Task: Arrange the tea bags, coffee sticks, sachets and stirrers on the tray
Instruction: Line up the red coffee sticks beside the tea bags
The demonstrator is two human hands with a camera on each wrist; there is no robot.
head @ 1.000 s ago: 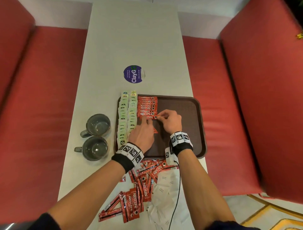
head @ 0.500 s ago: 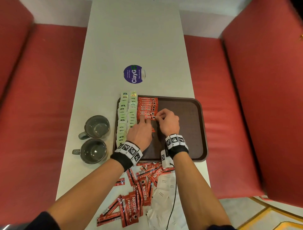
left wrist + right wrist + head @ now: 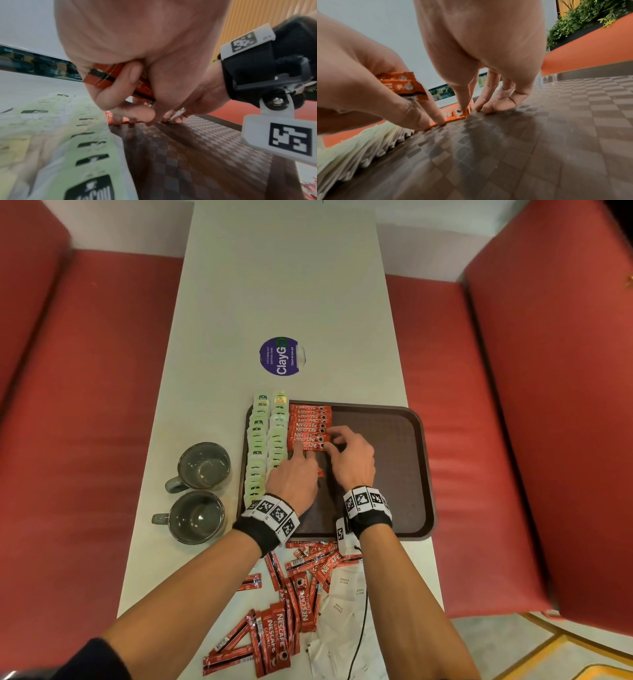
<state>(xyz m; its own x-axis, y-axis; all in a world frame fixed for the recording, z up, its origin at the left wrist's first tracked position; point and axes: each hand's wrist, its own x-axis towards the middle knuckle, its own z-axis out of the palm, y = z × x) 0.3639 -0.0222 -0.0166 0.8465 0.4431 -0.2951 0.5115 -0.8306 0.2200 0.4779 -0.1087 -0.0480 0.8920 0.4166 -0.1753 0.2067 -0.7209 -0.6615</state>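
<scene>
A brown tray [image 3: 394,460] holds two rows of green tea bags [image 3: 258,446] along its left side and a row of red coffee sticks [image 3: 308,421] beside them. My left hand [image 3: 298,470] grips a small bundle of coffee sticks [image 3: 102,77] in its curled fingers, while its outstretched fingertips press the nearest laid stick [image 3: 310,445]. My right hand [image 3: 352,460] has straight fingers. Its thumb tip sits on the right end of that nearest stick [image 3: 452,115], and the other fingertips touch the tray floor.
Loose coffee sticks [image 3: 294,594] and white sugar sachets [image 3: 342,604] lie on the table in front of the tray. Two grey mugs [image 3: 203,465] [image 3: 195,517] stand left of it. A round purple sticker [image 3: 281,356] lies beyond. Red benches flank the table.
Both hands have slid a little farther up the tray, bringing the nearest stick against the row of laid sticks.
</scene>
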